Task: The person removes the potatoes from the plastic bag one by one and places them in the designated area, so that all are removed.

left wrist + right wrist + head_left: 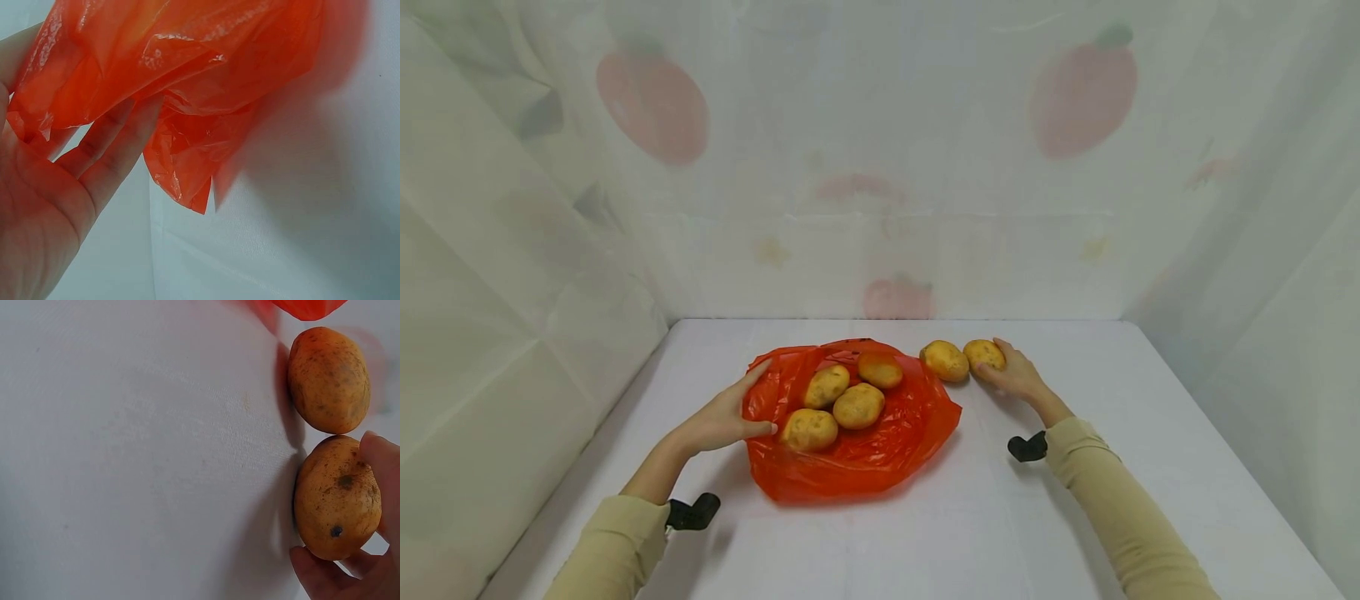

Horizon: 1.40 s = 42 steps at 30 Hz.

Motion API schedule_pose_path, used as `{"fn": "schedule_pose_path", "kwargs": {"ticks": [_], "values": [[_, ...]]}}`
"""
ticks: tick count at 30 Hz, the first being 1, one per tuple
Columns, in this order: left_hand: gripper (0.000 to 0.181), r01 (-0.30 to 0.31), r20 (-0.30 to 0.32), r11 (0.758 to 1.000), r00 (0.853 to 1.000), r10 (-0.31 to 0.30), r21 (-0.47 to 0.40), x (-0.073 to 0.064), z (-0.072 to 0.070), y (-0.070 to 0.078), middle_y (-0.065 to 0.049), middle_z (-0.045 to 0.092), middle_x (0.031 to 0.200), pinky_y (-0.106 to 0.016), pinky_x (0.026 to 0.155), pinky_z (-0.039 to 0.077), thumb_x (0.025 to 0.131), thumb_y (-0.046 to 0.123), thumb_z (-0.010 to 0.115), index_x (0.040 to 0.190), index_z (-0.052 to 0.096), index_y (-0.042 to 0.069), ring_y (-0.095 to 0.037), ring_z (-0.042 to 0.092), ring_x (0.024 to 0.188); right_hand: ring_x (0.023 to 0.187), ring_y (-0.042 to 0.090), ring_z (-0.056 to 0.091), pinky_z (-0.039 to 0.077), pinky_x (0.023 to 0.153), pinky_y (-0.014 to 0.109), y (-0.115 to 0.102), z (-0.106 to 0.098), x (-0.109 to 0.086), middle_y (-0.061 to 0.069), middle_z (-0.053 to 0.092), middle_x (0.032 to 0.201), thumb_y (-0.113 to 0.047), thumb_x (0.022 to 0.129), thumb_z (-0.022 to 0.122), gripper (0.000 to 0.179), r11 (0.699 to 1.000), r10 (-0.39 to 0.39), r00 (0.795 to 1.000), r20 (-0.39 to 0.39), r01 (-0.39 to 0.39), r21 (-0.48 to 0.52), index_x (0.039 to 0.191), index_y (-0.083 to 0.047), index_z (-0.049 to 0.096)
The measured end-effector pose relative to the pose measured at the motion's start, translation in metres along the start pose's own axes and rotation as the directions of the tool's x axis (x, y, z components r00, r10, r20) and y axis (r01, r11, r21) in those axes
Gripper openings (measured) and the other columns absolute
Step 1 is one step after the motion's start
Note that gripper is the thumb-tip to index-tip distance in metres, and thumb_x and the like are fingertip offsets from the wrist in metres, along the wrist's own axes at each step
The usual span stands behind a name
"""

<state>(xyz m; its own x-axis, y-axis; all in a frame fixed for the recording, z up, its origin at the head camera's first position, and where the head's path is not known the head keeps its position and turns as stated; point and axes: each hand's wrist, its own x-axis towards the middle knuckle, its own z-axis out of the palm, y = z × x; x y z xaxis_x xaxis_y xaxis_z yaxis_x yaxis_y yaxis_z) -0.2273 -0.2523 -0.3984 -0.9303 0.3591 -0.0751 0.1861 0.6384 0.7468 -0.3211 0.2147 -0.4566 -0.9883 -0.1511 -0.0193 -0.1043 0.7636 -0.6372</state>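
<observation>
A red plastic bag (pixel 917 433) lies spread on the table with several potatoes (pixel 859 407) in its mouth. My left hand (pixel 726 419) is at the bag's left side, thumb and fingers wide apart. In the left wrist view its fingers (pixel 115 150) stretch out straight against the red plastic, which partly hides them. To the right of the bag, my right hand (pixel 1018 377) grips a potato (pixel 337 497) with dark spots, thumb on one side and fingers on the other. Another potato (pixel 329 380) sits right against it, between it and the bag.
The white-covered table (pixel 1000 533) carries the bag and potatoes. A pale curtain (pixel 880 167) with faded fruit prints hangs behind it, and more sheeting stands at both sides. Dark wrist-worn devices (pixel 694 512) stick out beside both sleeves.
</observation>
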Motion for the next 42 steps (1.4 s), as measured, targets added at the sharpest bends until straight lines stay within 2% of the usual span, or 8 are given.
{"fn": "schedule_pose_path", "kwargs": {"ticks": [5,11,14,17,24,34,37,42], "values": [[0.090,0.009,0.007,1.000,1.000,-0.009,-0.010,-0.007,-0.002,0.017,-0.016,0.026,0.137,-0.046,0.088,0.041,0.073,0.021,0.070,0.140,0.010,0.023,-0.034,0.041,0.114,0.120,0.042,0.028,0.024,0.097,0.055,0.001,-0.003,-0.001,0.027,0.028,0.134,-0.039,0.085,0.050,0.073,1.000,-0.019,1.000,0.000,0.019,-0.011,0.138,-0.002,0.017],[0.088,0.021,0.014,1.000,1.000,-0.021,0.008,-0.016,-0.005,0.038,-0.019,0.025,0.137,-0.047,0.089,0.040,0.075,0.018,0.068,0.141,0.011,0.017,-0.035,0.040,0.114,0.119,0.041,0.030,0.025,0.097,0.052,0.000,-0.009,-0.004,0.027,0.034,0.131,-0.031,0.083,0.054,0.065,0.995,-0.098,0.992,-0.078,0.095,-0.037,0.135,-0.002,0.027],[0.088,0.018,0.014,1.000,1.000,-0.018,0.005,-0.014,-0.004,0.035,-0.019,0.026,0.136,-0.046,0.088,0.040,0.074,0.018,0.068,0.141,0.011,0.018,-0.035,0.040,0.114,0.118,0.039,0.034,0.028,0.096,0.051,-0.002,-0.012,-0.005,0.025,0.038,0.129,-0.028,0.083,0.056,0.061,0.986,-0.163,0.977,-0.137,0.156,-0.056,0.133,-0.002,0.032],[0.089,0.014,0.008,1.000,1.000,-0.014,0.000,-0.009,-0.003,0.022,-0.018,0.026,0.137,-0.047,0.088,0.040,0.074,0.019,0.069,0.141,0.011,0.021,-0.035,0.040,0.114,0.116,0.037,0.038,0.032,0.094,0.050,-0.005,-0.014,-0.006,0.022,0.041,0.127,-0.028,0.083,0.057,0.057,0.977,-0.211,0.960,-0.185,0.201,-0.068,0.131,-0.004,0.037],[0.092,-0.006,0.002,1.000,1.000,0.006,0.000,-0.001,0.000,0.000,-0.013,0.026,0.138,-0.046,0.088,0.041,0.071,0.028,0.071,0.139,0.010,0.031,-0.032,0.040,0.115,0.109,0.035,0.045,0.039,0.086,0.048,-0.016,-0.015,-0.004,0.020,0.047,0.122,-0.026,0.082,0.060,0.052,0.953,-0.303,0.922,-0.241,0.284,-0.111,0.127,-0.005,0.044],[0.092,0.005,0.002,1.000,1.000,-0.005,-0.015,-0.002,-0.001,0.000,-0.012,0.025,0.138,-0.046,0.089,0.040,0.070,0.029,0.072,0.139,0.010,0.033,-0.031,0.039,0.116,0.110,0.031,0.045,0.037,0.091,0.046,-0.043,-0.011,-0.006,0.015,0.048,0.122,-0.022,0.080,0.062,0.050,0.934,-0.358,0.917,-0.173,0.352,-0.069,0.125,-0.007,0.046],[0.091,-0.005,0.003,1.000,1.000,0.005,-0.015,-0.006,-0.002,0.010,-0.014,0.025,0.138,-0.047,0.089,0.039,0.072,0.024,0.071,0.140,0.010,0.028,-0.032,0.039,0.116,0.108,0.029,0.047,0.040,0.089,0.044,-0.052,-0.010,-0.006,0.013,0.049,0.122,-0.023,0.080,0.062,0.050,0.920,-0.393,0.905,-0.166,0.388,-0.059,0.125,-0.008,0.046],[0.091,-0.005,0.004,1.000,1.000,0.005,-0.014,-0.005,-0.002,0.009,-0.014,0.025,0.138,-0.047,0.089,0.039,0.072,0.024,0.070,0.140,0.011,0.027,-0.032,0.039,0.116,0.105,0.027,0.049,0.044,0.086,0.041,-0.068,-0.008,-0.008,0.011,0.050,0.120,-0.024,0.080,0.062,0.049,0.890,-0.456,0.878,-0.147,0.455,-0.040,0.124,-0.008,0.047]]}}
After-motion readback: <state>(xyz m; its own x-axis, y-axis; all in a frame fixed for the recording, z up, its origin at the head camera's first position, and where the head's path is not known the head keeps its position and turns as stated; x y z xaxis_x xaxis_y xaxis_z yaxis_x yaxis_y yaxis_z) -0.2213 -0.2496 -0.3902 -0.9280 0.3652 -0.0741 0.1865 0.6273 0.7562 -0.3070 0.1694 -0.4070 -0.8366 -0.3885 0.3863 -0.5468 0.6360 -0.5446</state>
